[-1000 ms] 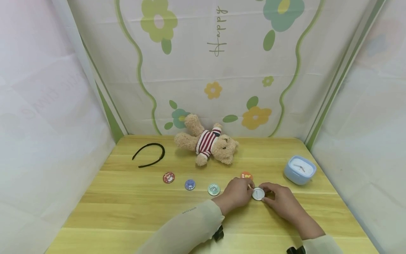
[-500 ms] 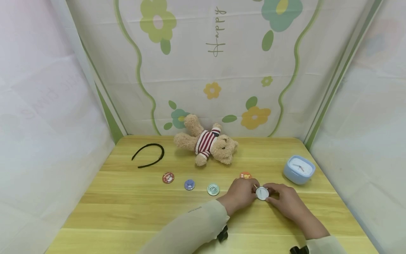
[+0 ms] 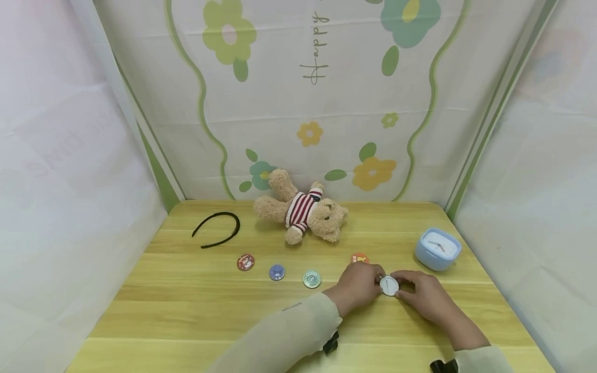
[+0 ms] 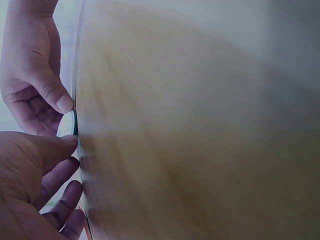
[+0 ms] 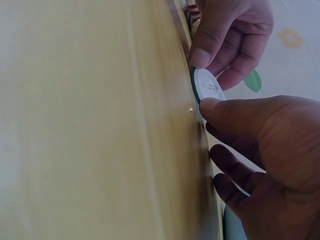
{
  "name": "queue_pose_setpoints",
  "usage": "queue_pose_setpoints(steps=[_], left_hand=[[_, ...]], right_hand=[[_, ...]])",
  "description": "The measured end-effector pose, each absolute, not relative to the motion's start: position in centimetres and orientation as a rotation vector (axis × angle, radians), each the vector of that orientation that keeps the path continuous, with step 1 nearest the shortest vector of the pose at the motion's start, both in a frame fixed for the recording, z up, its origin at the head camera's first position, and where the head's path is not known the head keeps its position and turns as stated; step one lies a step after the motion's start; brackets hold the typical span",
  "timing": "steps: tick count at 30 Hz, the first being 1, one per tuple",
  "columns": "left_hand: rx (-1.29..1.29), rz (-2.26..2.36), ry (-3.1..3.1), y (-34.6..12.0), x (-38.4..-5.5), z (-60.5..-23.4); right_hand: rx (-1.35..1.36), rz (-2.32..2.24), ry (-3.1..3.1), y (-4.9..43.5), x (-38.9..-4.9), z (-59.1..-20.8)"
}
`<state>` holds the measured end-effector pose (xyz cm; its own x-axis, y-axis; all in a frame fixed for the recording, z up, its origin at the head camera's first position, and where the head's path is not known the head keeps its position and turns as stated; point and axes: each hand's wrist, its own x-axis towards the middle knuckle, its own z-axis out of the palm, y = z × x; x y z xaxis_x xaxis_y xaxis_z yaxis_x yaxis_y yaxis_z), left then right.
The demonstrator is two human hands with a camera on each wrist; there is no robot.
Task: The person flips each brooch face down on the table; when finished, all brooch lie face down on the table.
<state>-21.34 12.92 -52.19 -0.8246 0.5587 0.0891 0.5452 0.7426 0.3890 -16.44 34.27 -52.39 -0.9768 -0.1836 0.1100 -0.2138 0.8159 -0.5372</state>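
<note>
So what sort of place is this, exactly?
Probably a small makeshift tabletop booth, though the wider room is out of view. A wood-grain table is enclosed by a flower-printed backdrop behind and pale hangings on both sides.

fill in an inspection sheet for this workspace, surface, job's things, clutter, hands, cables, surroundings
surface: wood-grain table
job's things: white-backed badge held with its back toward the head camera; red badge, purple badge, green badge and partly hidden orange badge lie on the table
clutter: black headband at left; teddy bear lying near the rear edge; blue clock at right
hands: left hand and right hand pinch opposite edges of the white-backed badge
cables: nothing seen
surroundings: floral cloth behind, pale sheets at both sides
</note>
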Motion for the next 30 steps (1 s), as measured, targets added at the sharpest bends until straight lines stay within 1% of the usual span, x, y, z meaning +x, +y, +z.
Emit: queue_pose_setpoints(steps=[18, 30], left_hand=[[1.05, 0.504, 2.926, 12.88, -21.33, -51.82], [1.052, 0.449, 2.928, 12.87, -21.41, -52.02]], right_hand=[[0.344, 0.854, -2.969, 34.48, -16.37, -51.77], [0.445, 0.781, -2.995, 34.38, -16.4, -51.72]])
